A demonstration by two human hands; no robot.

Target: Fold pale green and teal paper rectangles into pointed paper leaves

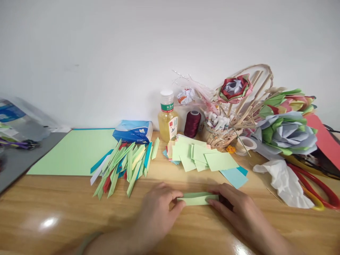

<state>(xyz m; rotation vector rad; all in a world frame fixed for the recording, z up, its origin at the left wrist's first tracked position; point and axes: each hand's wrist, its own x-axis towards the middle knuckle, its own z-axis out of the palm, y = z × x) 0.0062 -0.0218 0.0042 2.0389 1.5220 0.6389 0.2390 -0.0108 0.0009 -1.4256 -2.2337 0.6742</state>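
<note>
A narrow folded strip of light green paper (198, 199) lies on the wooden table (66, 212) right in front of me. My left hand (158, 210) pinches its left end, fingers closed on the paper. My right hand (235, 205) presses on its right end with fingers together. Behind the left hand lies a pile of several folded green, blue and red paper strips (123, 164). Behind the right hand is a loose stack of light green paper rectangles (202, 156) with some blue and pink ones underneath.
A large green sheet (71, 152) lies at back left, a tissue pack (132, 131), a yellow bottle (167, 118) and a dark red thread spool (192, 124) by the wall. A basket with paper flowers (231, 117), tape roll (245, 144), crumpled tissue (285, 182) and red-handled scissors (318, 191) crowd the right.
</note>
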